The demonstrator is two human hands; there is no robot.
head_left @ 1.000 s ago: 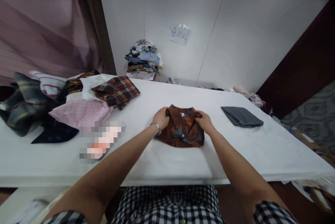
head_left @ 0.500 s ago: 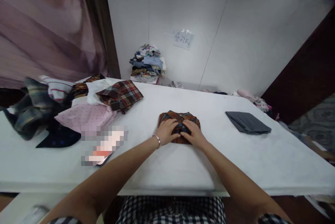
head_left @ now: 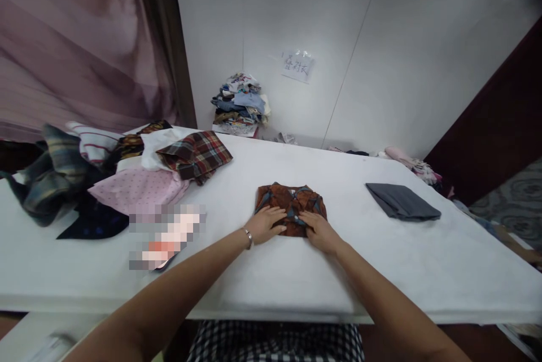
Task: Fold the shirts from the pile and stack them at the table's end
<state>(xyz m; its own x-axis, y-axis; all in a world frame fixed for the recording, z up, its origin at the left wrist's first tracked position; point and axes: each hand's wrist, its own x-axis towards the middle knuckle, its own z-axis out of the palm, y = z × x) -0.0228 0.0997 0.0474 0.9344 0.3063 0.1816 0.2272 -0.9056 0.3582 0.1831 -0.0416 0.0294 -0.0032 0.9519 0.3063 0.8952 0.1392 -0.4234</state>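
Note:
A brown and blue patterned shirt (head_left: 292,195) lies folded into a compact rectangle on the white table, its collar at the far side. My left hand (head_left: 267,225) rests flat on its near left part, fingers stretched out; a bracelet circles that wrist. On the near right part lies my right hand (head_left: 319,230), also with fingers extended. Neither hand grips the cloth. Off to the right, a folded dark grey garment (head_left: 402,201) sits apart from both hands.
Loose garments heap up at the left, among them a plaid shirt (head_left: 201,153) and a pink dotted one (head_left: 139,188). A blurred-out phone (head_left: 169,243) lies nearer me. Behind the white table (head_left: 288,286) stands a tall clothes pile (head_left: 241,102), below a paper sign (head_left: 297,65) on the wall.
My hands have moved apart, from the middle of the shirt toward its left and right sides. More of the shirt's collar and front now shows.

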